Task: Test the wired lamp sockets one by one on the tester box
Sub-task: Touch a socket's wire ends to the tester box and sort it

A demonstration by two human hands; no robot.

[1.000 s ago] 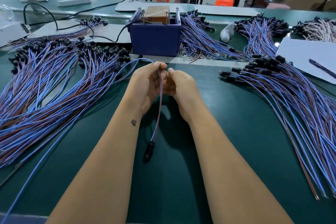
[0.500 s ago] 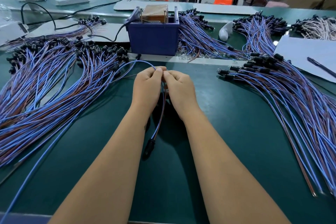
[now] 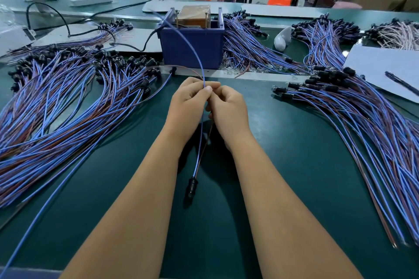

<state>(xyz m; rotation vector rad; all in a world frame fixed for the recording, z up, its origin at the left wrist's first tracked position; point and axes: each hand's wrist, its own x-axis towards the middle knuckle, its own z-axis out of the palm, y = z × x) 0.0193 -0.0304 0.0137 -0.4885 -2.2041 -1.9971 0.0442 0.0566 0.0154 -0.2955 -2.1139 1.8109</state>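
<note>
- Bare green table (image 3: 283, 165) lies between the left wire pile (image 3: 59, 106) at 9 o'clock and the right wire pile (image 3: 362, 115) at 3 o'clock.
- The blue tester box (image 3: 192, 48) stands at 12 o'clock, near the hands.
- The held socket (image 3: 191, 188) hangs with its long axis running 12 to 6, black end toward 6.
- The left hand (image 3: 189, 106) and right hand (image 3: 229, 111) meet, fingertips touching, both pinching its wires (image 3: 199, 154); the socket dangles below, between the forearms.
</note>
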